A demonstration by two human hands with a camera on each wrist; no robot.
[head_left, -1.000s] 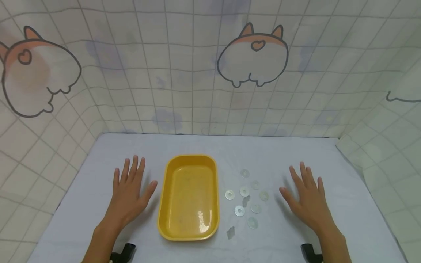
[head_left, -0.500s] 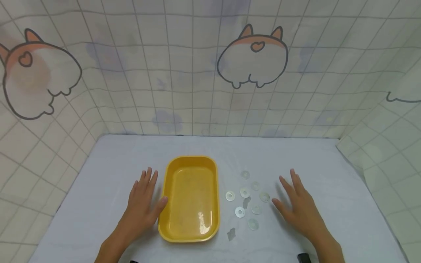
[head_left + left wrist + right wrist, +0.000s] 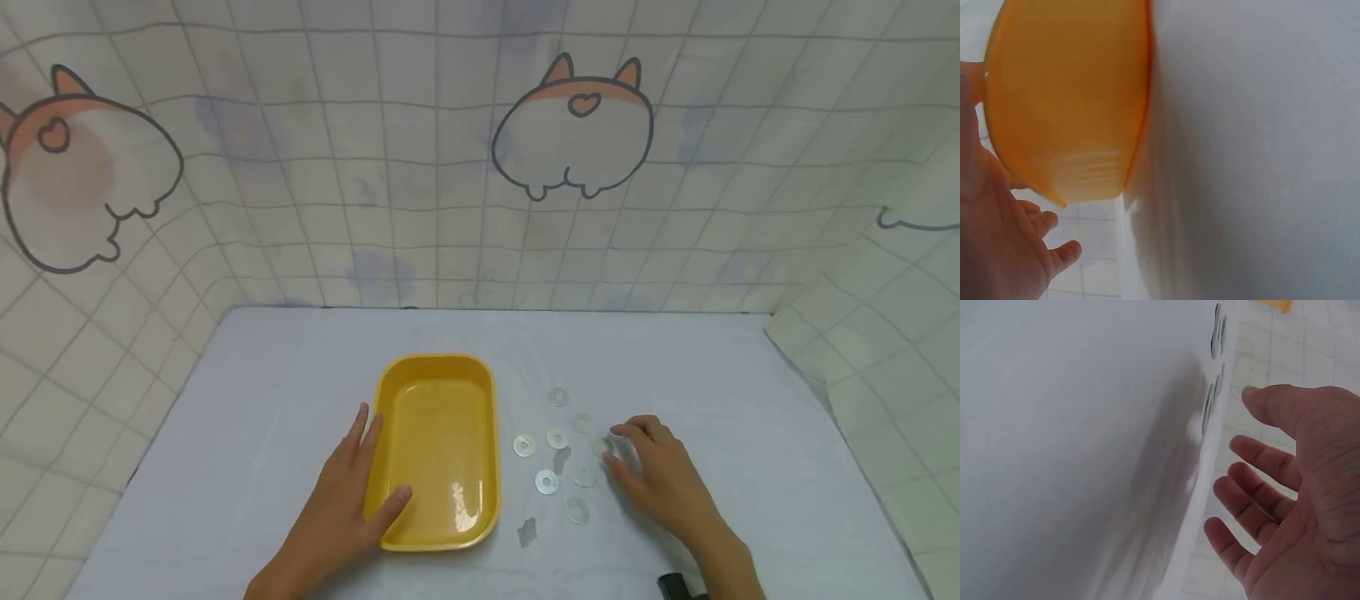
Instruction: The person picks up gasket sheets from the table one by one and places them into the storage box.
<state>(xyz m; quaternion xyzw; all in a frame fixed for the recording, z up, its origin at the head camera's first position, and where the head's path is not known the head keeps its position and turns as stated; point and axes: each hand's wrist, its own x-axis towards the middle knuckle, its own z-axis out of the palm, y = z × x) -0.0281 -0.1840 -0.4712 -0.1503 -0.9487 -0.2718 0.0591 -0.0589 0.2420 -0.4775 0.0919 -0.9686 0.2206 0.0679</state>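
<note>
now that left hand (image 3: pixel 341 504) has reached yellow tray (image 3: pixel 438 442), unclenched | right hand (image 3: pixel 667 479): drawn inward, empty | nearest washer (image 3: pixel 600 447): just ahead, now within reach

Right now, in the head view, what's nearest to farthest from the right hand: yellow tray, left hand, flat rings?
1. Flat rings: by the right hand.
2. Yellow tray: left of the rings.
3. Left hand: at the tray's left side.

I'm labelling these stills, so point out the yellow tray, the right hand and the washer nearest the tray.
Yellow tray (image 3: pixel 431 442): head view, on its bare floor.
Right hand (image 3: pixel 662 477): head view, on the back of the hand.
Washer nearest the tray (image 3: pixel 518 446): head view, on its ring, left of the hole.
</note>
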